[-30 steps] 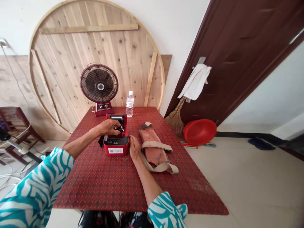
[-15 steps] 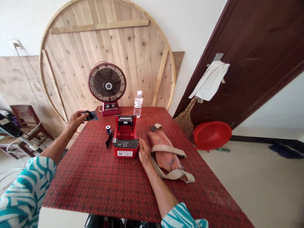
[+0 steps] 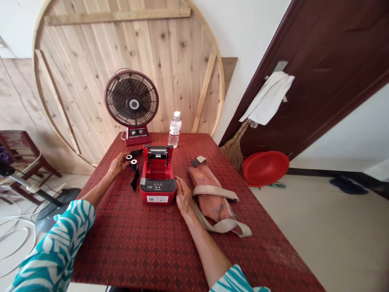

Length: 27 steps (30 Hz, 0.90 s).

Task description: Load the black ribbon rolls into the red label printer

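A small red printer (image 3: 158, 178) with a dark front panel sits on the red patterned table (image 3: 152, 243), its lid standing open. My right hand (image 3: 183, 197) rests flat against its right side, fingers stretched out. My left hand (image 3: 118, 164) is just left of the printer, fingers curled on a small black roll with a white core (image 3: 129, 157). A second black roll (image 3: 134, 163) stands beside it, with a dark strip of ribbon (image 3: 134, 181) trailing down toward me.
A red desk fan (image 3: 131, 103) and a water bottle (image 3: 174, 129) stand at the table's far edge. An orange pouch with a beige strap (image 3: 208, 194) lies right of the printer. A broom (image 3: 235, 148), a red basin (image 3: 265, 167) and a dark door (image 3: 319, 69) are at right.
My left hand came back from out left of the table, where it held a dark piece, down to the rolls beside the printer. The right hand stayed put. The view shifted slightly.
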### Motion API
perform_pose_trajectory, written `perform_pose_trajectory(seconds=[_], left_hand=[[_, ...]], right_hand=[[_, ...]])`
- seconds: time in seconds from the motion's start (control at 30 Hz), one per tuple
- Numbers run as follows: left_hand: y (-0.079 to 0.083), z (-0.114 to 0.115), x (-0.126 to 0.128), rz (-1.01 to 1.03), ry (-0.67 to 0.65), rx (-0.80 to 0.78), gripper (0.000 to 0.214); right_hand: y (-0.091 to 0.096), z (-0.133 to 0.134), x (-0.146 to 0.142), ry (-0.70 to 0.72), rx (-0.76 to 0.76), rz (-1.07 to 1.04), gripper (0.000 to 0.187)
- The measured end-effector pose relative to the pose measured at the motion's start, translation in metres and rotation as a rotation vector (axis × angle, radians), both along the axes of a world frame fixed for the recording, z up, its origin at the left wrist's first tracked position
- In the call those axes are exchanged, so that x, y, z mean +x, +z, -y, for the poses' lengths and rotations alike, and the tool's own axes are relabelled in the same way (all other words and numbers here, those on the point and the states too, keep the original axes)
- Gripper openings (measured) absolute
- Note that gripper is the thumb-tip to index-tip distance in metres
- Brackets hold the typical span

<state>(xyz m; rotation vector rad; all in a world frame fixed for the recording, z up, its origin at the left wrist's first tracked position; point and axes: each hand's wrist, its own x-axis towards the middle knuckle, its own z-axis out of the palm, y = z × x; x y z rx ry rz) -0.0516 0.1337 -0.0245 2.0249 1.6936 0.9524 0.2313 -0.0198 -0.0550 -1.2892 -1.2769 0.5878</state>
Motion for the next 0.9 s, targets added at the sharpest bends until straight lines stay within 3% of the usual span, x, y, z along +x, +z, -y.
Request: perform_pose_trajectory(seconds=[0.17, 0.37, 0.47, 0.6, 0.77, 0.9], left_hand=[[0.003, 0.01, -0.004, 0.062, -0.064, 0.029, 0.047], [-0.001, 0.044, 0.001, 0.194, 0.101, 0.133, 0.034], [-0.004, 0.055, 0.011, 0.196, 0.001, 0.115, 0.039], [-0.004, 0.051, 0.021, 0.113, -0.049, 0.093, 0.047], [0.002, 0.047, 0.025, -0.019, -0.022, 0.096, 0.034], [0.005, 0.056, 0.03, -0.002, -0.001, 0.111, 0.028]], right_hand=[[0.001, 0.0, -0.001, 0.004, 0.011, -0.007, 0.04], [0.0, -0.002, -0.003, -0.003, 0.012, -0.047, 0.039], [-0.001, -0.002, -0.003, -0.002, 0.005, -0.043, 0.039], [-0.002, -0.001, -0.002, -0.012, 0.004, -0.028, 0.041], [0.0, -0.001, -0.002, -0.001, 0.0, -0.013, 0.04], [0.002, 0.0, -0.002, 0.007, -0.009, -0.009, 0.041]])
